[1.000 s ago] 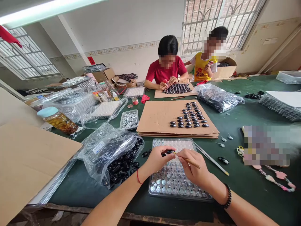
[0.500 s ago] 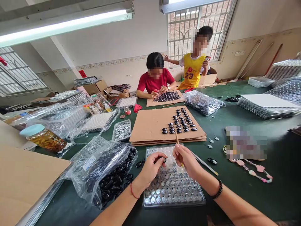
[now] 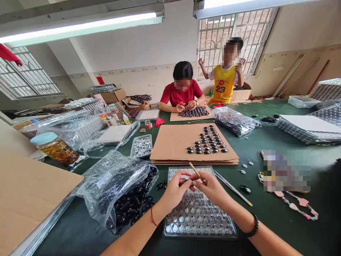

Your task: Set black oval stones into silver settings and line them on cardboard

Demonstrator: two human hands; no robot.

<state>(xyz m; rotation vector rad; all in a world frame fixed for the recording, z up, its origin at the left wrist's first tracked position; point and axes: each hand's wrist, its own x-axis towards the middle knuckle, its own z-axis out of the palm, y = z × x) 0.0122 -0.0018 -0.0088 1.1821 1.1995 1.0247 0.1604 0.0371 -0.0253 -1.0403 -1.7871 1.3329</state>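
My left hand (image 3: 174,190) pinches a small black oval bead (image 3: 187,181) above a clear plastic tray (image 3: 198,217) of round silver caps. My right hand (image 3: 211,186) holds a thin wooden stick (image 3: 196,172), its fingertips meeting the left hand's at the bead. Behind the tray lies a cardboard sheet (image 3: 173,142) with rows of finished black beads (image 3: 207,144). A clear bag of black beads (image 3: 125,192) sits just left of my left hand.
A long thin rod (image 3: 234,189) lies right of the tray, with loose beads and a shell necklace (image 3: 298,206) nearby. A jar (image 3: 54,148), trays and bags crowd the left. Two people are across the green table (image 3: 266,217). Stacked trays (image 3: 309,128) stand far right.
My hands have come together over the tray, and the stick has swung from pointing down to pointing up and left. The view has shifted slightly; the standing person raised an arm.
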